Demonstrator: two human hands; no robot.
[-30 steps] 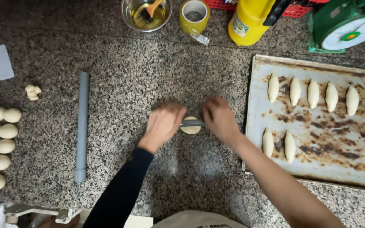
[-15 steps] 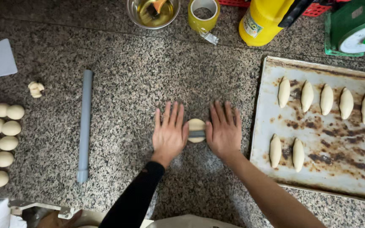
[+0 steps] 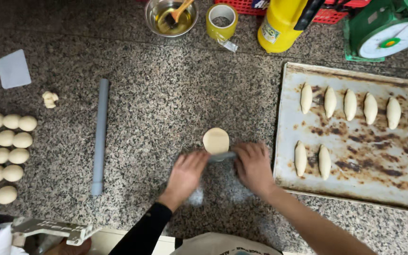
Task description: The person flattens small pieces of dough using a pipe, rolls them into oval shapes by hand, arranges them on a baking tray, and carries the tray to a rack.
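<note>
Pale cream dough disc [image 3: 216,140] on speckled grey granite counter [image 3: 166,94]
</note>
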